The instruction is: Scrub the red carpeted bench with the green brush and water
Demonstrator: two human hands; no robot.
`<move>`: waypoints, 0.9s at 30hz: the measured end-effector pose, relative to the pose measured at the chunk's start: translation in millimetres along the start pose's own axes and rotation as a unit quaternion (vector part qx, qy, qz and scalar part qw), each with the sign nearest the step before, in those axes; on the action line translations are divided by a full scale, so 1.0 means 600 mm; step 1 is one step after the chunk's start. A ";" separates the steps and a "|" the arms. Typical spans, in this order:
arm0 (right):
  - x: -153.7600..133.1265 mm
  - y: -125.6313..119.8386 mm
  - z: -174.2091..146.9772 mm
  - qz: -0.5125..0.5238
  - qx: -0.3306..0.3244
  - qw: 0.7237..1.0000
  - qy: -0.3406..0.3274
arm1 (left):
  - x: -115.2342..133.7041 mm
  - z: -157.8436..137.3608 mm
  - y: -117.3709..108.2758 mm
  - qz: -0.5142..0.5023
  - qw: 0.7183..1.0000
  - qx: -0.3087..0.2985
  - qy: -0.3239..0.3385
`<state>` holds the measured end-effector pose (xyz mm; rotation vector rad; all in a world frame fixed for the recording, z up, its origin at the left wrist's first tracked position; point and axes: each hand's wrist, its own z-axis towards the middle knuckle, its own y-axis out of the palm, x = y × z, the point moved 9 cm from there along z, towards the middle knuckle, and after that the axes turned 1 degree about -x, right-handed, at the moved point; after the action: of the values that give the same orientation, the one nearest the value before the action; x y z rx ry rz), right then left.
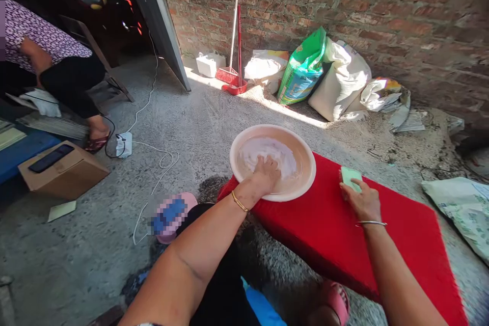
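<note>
On a red cloth-covered bench [405,229] stands a pale pink basin [234,160] with cloudy, whitish water [288,155] in it. My left hand [268,173] reaches over the near rim, its fingertips dipped in the water and its fingers a little apart. I cannot make out whether anything lies under them. To the right of the basin, my right hand [364,198] grips a pale green block [350,177] against the red cloth, thumb on one side and fingers on the other. The block's exact kind is unclear.
Filled sacks [342,81], a broom [234,25] and a red dustpan [239,87] line the brick wall. At left, a seated person [49,56] is near a cardboard box [64,170] with a phone [51,158]. A white cable [147,147] crosses the concrete floor.
</note>
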<state>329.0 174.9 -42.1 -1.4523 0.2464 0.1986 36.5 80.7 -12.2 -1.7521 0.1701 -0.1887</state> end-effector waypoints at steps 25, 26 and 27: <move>-0.031 -0.007 -0.080 0.177 -0.065 0.975 0.119 | 0.000 -0.001 0.003 0.001 0.983 -0.181 0.013; -0.050 0.000 -0.077 0.203 -0.074 0.970 0.114 | 0.001 -0.001 0.001 0.003 0.983 -0.182 0.014; -0.068 0.007 -0.075 0.230 -0.082 0.963 0.111 | 0.001 -0.001 -0.001 0.003 0.983 -0.184 0.012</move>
<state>286.8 131.0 -38.9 -1.5665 0.7678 0.4421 37.3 80.2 -11.7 -2.1175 0.2386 -0.1821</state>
